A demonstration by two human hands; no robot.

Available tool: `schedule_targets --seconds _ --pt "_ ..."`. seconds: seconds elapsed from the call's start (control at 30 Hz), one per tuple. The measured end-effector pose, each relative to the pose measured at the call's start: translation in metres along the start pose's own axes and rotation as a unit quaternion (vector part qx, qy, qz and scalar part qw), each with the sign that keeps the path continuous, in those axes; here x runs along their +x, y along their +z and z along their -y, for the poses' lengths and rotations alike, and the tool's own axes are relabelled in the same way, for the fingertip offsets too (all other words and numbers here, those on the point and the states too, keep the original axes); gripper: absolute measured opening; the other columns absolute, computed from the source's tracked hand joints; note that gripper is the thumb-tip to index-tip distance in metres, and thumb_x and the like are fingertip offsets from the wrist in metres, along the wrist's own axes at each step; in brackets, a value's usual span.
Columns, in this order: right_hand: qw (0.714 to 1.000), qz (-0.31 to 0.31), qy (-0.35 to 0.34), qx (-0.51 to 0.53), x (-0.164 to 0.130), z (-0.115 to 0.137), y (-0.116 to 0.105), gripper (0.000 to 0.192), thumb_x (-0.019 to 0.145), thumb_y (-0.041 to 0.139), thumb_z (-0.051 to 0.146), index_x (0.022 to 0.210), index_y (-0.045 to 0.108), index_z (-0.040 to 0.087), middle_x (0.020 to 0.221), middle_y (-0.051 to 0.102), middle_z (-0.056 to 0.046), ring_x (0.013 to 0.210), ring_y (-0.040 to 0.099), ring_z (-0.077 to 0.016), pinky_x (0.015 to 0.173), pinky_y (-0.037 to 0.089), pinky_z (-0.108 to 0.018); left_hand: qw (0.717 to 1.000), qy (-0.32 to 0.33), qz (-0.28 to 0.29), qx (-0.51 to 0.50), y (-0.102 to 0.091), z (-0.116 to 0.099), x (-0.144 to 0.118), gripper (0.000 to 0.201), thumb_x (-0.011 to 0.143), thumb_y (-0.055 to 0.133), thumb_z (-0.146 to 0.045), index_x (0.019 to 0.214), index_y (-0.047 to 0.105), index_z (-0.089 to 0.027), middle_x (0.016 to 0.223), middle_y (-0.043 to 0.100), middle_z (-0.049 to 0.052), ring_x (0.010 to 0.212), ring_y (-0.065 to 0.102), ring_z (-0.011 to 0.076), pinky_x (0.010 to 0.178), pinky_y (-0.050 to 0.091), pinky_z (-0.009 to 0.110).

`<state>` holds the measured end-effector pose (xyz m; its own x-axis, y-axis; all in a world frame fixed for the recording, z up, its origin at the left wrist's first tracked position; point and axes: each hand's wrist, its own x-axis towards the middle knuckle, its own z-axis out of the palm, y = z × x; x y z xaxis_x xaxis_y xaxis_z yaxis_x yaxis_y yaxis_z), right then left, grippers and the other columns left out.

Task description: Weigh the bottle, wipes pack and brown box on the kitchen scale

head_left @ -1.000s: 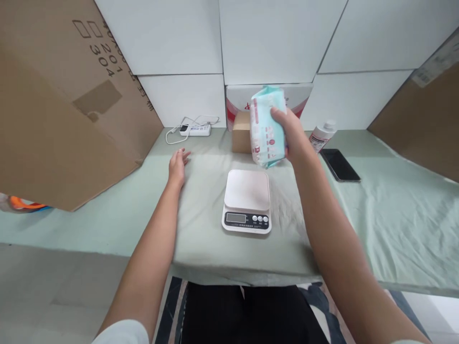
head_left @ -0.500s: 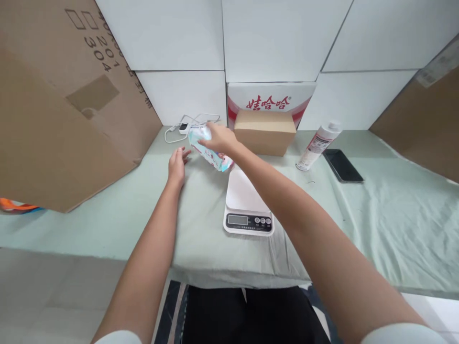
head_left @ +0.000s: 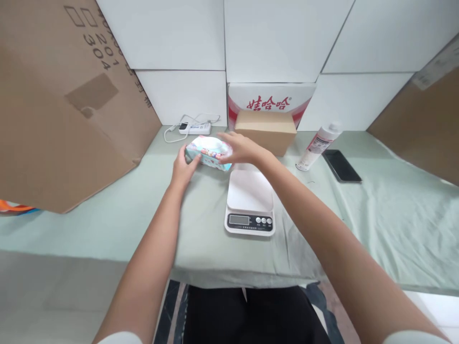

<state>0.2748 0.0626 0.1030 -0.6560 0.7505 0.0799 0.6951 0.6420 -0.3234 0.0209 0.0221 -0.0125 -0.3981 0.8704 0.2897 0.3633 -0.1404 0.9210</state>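
A tissue pack, pale blue and pink with a white opening on top, sits at the back of the table, opening upward. My left hand grips its left end, thumb along the front side. Around the right end curves my right hand, thumb at the front and fingers toward the back. Just in front and to the right of the pack is a white kitchen scale with a dark display and round buttons; its plate bears nothing.
Behind stand a small brown carton and a white-and-red box. A power strip with a white cable lies at the back left. To the right are a white cartridge tube and a black phone. Large cardboard rises at left.
The tissue pack has been turned from tilted to opening-up and lowered. My left hand has moved onto its left end; my right hand has shifted to its right end.
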Motion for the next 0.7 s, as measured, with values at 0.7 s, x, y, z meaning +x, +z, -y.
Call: schedule_targets --seconds 0.7 --pt "0.988 -0.063 0.046 0.134 -0.002 -0.004 0.027 0.076 0.09 0.071 0.035 0.159 0.048 0.015 0.141 0.072 -0.017 0.123 0.07 -0.0319 0.104 0.056 -0.04 0.999 -0.031 -0.038 0.004 -0.001 0.007 0.005 0.078 0.083 0.085 -0.048 0.152 0.059 -0.023 0.139 0.073 0.016 0.137 0.066 0.0336 0.126 0.043 0.048"
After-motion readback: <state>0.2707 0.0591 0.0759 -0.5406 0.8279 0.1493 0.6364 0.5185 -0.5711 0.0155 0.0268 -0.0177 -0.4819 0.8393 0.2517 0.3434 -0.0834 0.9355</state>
